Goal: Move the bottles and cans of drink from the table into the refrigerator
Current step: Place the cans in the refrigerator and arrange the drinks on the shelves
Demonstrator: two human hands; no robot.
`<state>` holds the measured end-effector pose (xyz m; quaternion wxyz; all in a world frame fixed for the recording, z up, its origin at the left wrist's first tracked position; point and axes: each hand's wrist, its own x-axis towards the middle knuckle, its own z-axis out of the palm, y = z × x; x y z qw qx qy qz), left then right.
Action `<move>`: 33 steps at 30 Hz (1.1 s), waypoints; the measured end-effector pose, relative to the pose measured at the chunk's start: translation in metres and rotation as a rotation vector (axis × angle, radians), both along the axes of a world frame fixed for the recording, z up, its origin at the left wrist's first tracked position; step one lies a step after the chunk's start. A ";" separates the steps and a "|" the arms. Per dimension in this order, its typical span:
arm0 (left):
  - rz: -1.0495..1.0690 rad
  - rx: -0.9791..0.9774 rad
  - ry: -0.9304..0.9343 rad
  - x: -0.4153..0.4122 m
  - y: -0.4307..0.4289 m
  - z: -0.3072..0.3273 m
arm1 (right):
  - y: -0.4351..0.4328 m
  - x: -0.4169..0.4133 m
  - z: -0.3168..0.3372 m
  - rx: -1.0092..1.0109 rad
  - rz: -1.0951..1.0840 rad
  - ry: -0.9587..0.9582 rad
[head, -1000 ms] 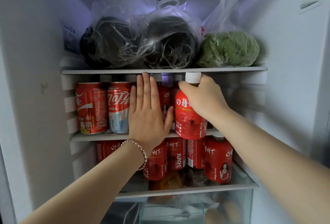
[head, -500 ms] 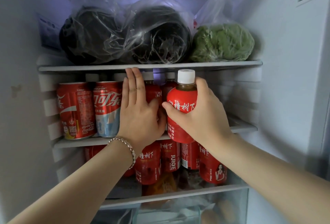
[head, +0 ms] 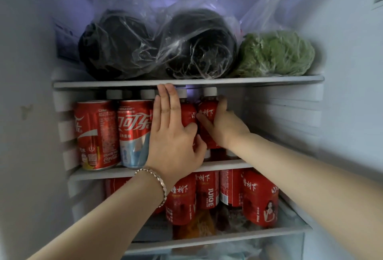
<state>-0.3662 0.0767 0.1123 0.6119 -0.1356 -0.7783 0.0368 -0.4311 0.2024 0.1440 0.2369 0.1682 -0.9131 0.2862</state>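
Pushed deeper since half a second ago: red juice bottle (head: 208, 114), upright on middle shelf (head: 223, 165), gripped by right hand (head: 224, 127). Left hand (head: 174, 135) flat, fingers spread, bracing neighbouring bottle (head: 187, 114). Next, probably: release, withdraw both hands. Two cola cans (head: 116, 133); four bottles below.
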 end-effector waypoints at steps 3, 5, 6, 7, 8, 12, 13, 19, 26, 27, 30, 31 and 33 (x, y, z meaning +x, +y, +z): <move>-0.007 0.003 -0.002 0.000 0.000 0.000 | 0.003 0.001 0.005 0.028 0.064 -0.155; -0.006 0.005 -0.017 0.000 -0.001 0.001 | 0.011 0.011 0.008 -0.009 0.107 -0.262; -0.002 0.005 -0.029 0.001 -0.001 0.001 | 0.016 0.020 0.007 -0.047 0.112 -0.251; -0.002 0.002 -0.040 0.001 -0.001 0.002 | 0.021 0.033 0.001 -0.111 0.086 -0.190; 0.000 0.003 -0.052 0.002 -0.001 0.001 | 0.026 0.046 -0.011 -0.210 0.050 -0.065; 0.011 0.015 -0.073 0.004 -0.001 0.002 | 0.048 0.084 -0.087 -0.336 0.042 0.648; 0.012 0.016 -0.070 0.004 0.000 0.001 | 0.056 0.083 -0.108 -0.261 0.017 0.672; 0.000 0.018 -0.083 0.006 0.000 0.001 | 0.078 0.067 -0.150 -0.393 -0.265 -0.082; -0.010 0.028 -0.089 0.008 0.001 0.002 | 0.072 0.071 -0.148 -0.606 -0.139 -0.083; -0.010 0.029 -0.092 0.008 0.001 0.002 | 0.071 0.074 -0.148 -0.610 -0.134 -0.096; -0.004 0.034 -0.088 0.008 0.001 0.002 | 0.070 0.076 -0.145 -0.597 -0.148 -0.142; -0.003 0.037 -0.086 0.008 0.001 0.003 | 0.070 0.076 -0.142 -0.580 -0.160 -0.160; -0.004 0.040 -0.091 0.007 0.001 0.003 | 0.071 0.076 -0.137 -0.547 -0.181 -0.200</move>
